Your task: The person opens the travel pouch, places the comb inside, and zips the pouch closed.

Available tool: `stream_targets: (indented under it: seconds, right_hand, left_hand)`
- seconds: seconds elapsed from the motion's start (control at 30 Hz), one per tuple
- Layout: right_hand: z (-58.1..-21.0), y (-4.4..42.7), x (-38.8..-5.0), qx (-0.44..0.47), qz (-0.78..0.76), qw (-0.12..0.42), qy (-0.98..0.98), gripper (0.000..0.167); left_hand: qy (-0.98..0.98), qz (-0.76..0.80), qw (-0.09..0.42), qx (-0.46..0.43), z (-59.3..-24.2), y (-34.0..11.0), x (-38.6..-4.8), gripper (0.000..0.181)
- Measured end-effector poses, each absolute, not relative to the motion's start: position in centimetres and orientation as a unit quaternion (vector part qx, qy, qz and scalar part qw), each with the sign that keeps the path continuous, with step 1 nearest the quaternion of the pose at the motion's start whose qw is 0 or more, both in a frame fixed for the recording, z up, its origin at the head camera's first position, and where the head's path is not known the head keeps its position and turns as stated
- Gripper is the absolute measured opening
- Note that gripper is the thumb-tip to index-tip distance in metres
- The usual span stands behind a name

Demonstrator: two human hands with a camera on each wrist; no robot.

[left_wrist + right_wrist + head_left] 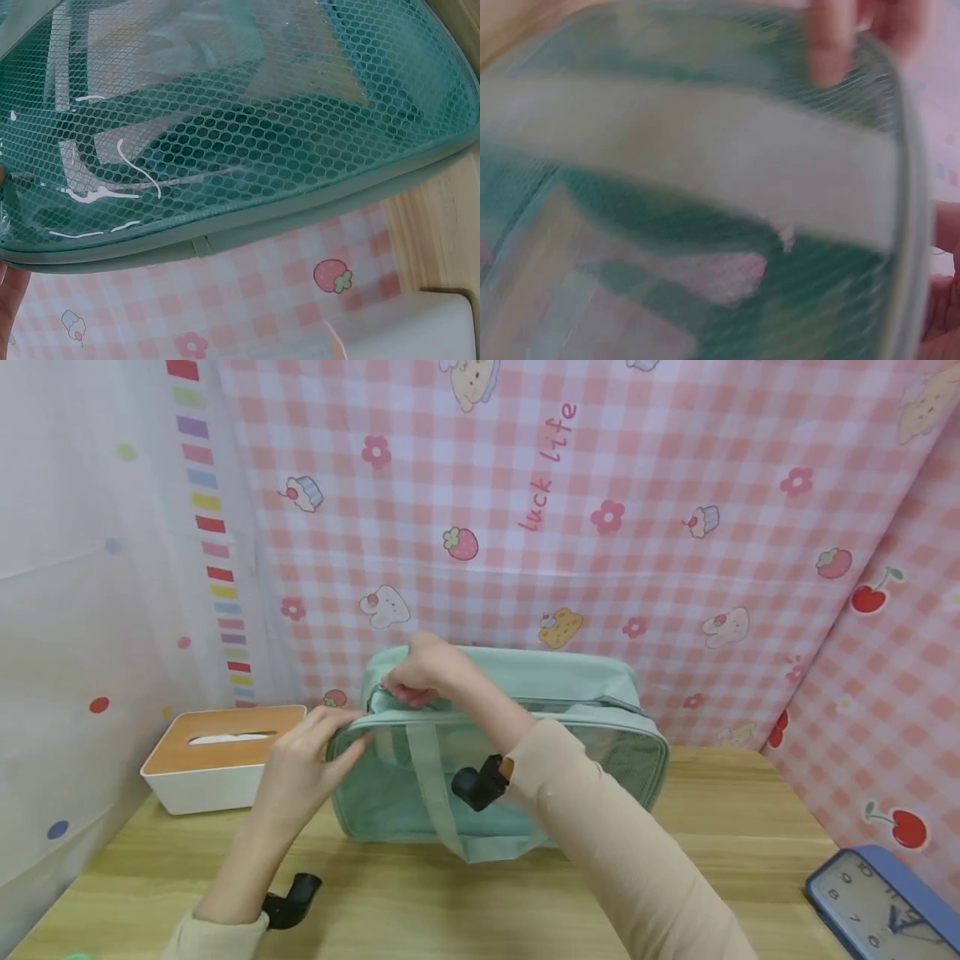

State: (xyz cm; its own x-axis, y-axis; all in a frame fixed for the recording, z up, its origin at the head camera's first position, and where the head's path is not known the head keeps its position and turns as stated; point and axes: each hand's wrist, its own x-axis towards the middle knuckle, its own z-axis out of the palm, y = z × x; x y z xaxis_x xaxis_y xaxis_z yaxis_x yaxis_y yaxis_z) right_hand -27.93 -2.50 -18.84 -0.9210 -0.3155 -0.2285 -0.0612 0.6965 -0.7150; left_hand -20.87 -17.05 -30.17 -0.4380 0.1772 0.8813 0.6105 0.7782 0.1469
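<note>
A mint-green bag (498,785) with clear and mesh panels stands upright on the table, its top zipper (600,702) at least partly undone. My left hand (303,764) grips the bag's upper left corner, thumb on the front and fingers over the top edge. At the left end of the top opening, my right hand (431,672) has its fingers curled at the zipper; the pull itself is hidden. A light strap handle (431,777) hangs down the bag's front. In the left wrist view, the bag's mesh side (247,135) fills the upper part.
A white tissue box (206,789) with a wooden lid stands left of the bag. A blue clock (877,902) lies at the table's right front. Pink checked cloth (525,527) hangs behind the bag. The wooden table (720,827) extends around it.
</note>
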Motion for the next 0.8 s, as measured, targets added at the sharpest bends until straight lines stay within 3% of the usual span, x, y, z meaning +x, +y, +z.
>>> stream_targets:
  seconds: [0.07, 0.3, 0.53, 0.8]
  right_hand:
    - [-18.8, -2.7, -27.9, -0.096, -0.416, 0.179, 0.886, 0.035]
    - [-19.1, -0.5, -28.6, -0.09, -0.369, 0.197, 0.904, 0.061]
    - [-19.2, 2.1, -28.8, -0.108, -0.299, 0.179, 0.931, 0.023]
    - [-19.1, 6.0, -29.4, -0.089, -0.314, 0.184, 0.927, 0.024]
  left_hand:
    - [-0.814, -0.228, 0.474, -0.246, -30.1, -17.1, -20.8, 0.028]
    - [-0.807, -0.225, 0.485, -0.249, -30.2, -17.2, -20.7, 0.03]
    - [-0.809, -0.226, 0.485, -0.245, -30.3, -17.0, -20.8, 0.027]
    - [-0.811, -0.243, 0.478, -0.234, -30.4, -16.9, -20.8, 0.027]
